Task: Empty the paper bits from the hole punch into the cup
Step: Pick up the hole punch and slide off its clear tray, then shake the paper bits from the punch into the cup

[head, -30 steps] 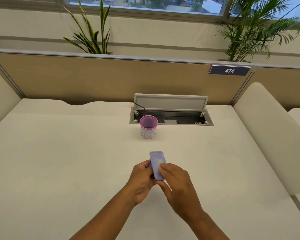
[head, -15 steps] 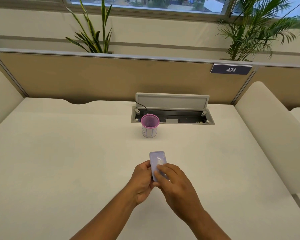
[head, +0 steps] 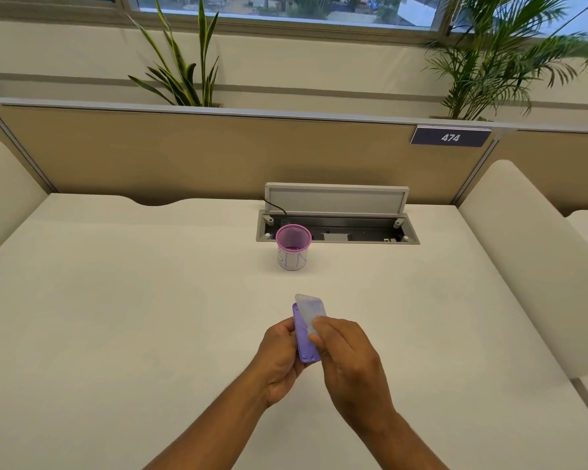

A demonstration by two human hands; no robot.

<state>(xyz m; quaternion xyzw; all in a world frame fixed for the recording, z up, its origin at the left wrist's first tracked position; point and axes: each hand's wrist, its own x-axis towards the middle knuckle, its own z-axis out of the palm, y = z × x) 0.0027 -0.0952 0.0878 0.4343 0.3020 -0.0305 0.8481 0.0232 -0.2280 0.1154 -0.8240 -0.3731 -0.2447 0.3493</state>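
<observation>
Cup (head: 292, 252) reads "BIN"; sign (head: 450, 137) reads "474"; hands grip hole punch (head: 305, 337).

White desk (head: 116, 300) w/ open cable tray (head: 336, 228) at back, lid up. Tan divider (head: 184, 157) behind, w/ nameplate (head: 450, 137) "474" at right. Cream side panels both sides. Two plants (head: 184, 72) above divider; window (head: 286, 8) gives daylight.

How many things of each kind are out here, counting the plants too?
Hole punch: 1, held in both hands
Clear cover, peeling off it: 1
Pink mesh cup: 1
Potted plants: 2
Number plate 474: 1
Open cable box: 1
Total: 7
</observation>
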